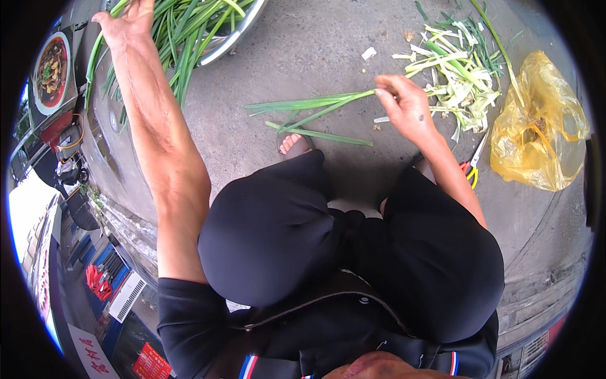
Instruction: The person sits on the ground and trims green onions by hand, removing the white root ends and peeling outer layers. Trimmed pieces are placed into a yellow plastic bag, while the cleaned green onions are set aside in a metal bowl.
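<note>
My right hand [407, 106] pinches the end of a thin green scallion stalk [326, 100], whose long leaves spread to the left above the ground. Below it, a loose green leaf [326, 134] lies near my sandalled foot [294, 144]. At the upper left my left hand [128, 26] reaches out palm up beside a heap of long green scallions [189, 35] in a shiny metal basin [232, 45]. The top edge of the view cuts off its fingertips. A long green stalk [92, 66] passes behind that hand; whether it is gripped cannot be told.
Pale and green trimmings [459, 80] are piled right of my right hand. Scissors [473, 163] with red and yellow handles lie by my right forearm. Farther right sits a crumpled yellow plastic bag [539, 142]. A food poster [51, 73] stands at the far left.
</note>
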Motion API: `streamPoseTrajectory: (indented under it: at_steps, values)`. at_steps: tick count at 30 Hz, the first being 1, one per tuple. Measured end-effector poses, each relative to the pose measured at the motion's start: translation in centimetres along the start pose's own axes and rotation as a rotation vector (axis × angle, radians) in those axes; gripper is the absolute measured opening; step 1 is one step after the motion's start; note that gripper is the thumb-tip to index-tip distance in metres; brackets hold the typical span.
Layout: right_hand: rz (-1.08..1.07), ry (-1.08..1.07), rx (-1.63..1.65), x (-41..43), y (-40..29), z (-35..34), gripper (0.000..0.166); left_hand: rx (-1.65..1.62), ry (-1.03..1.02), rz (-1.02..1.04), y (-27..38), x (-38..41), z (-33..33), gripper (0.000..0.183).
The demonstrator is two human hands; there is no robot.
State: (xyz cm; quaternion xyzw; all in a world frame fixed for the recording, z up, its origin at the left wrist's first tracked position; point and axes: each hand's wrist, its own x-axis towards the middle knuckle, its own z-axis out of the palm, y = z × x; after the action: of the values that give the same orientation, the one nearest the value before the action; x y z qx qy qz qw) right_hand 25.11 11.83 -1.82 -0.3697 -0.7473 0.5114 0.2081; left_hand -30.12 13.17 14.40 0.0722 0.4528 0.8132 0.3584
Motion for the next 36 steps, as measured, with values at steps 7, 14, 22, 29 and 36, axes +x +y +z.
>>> streamPoseTrajectory:
  at_steps: [7,14,22,29,36]
  values:
    - [-0.241,-0.462,-0.810,1.6,3.3,2.7,0.020,0.477,-0.007,-0.350,-16.6,-21.4,0.7,0.059]
    - [-0.108,-0.148,-0.227,3.0,-1.2,-1.7,0.016,0.592,-0.347,-0.911,-21.0,-32.8,0.0,0.041]
    - [0.212,-0.254,0.338,1.7,-6.7,-4.4,0.021,0.427,-0.513,-0.498,-23.6,-29.1,6.2,0.037]
    - [0.299,-0.362,0.834,1.4,-5.5,-4.8,0.036,0.369,-0.463,-0.351,-19.9,-24.6,10.2,0.032]
    - [0.401,-0.370,1.265,0.6,-5.0,-5.0,0.040,0.145,-0.414,-0.547,-21.5,-24.3,10.5,0.034]
